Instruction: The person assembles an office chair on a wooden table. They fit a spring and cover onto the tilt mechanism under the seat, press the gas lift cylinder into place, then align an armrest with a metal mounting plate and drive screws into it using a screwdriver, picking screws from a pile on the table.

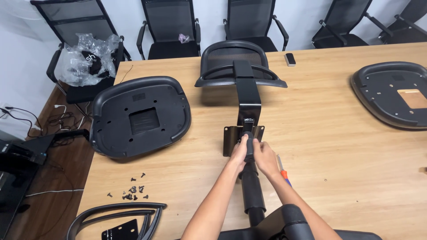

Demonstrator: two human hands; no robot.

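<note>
Your wooden tabletop (338, 146) carries everything here, with a row of black office chairs (169, 26) behind it against the wall. On its left part lies an upturned black seat pan (138, 116), and a second seat pan (391, 91) sits at the far right edge. Between them, a mesh backrest (235, 62) lies flat with its black support arm (248, 100) running toward you to a metal mounting plate (230, 135).

What you are working on is the black gas-lift cylinder (251, 189), which rises from the chair base at the bottom of the view and meets that plate right in front of you. It looks like a heavy, rigid steel part with a smooth plastic sleeve, so it probably slips when gripped loosely; the narrower upper end, where your hands already are, seems the surest place to hold.

Your left hand (239, 153) is curled around the cylinder's top from the left, fingers closed on it. Your right hand (265, 156) is wrapped on the same spot from the right, also clasped, the two hands touching around the shaft.

Just beside your right wrist lies a screwdriver (282, 169) with an orange-and-blue handle. A scatter of small black screws (131, 191) sits on the near left, above a loose black armrest (118, 215).
</note>
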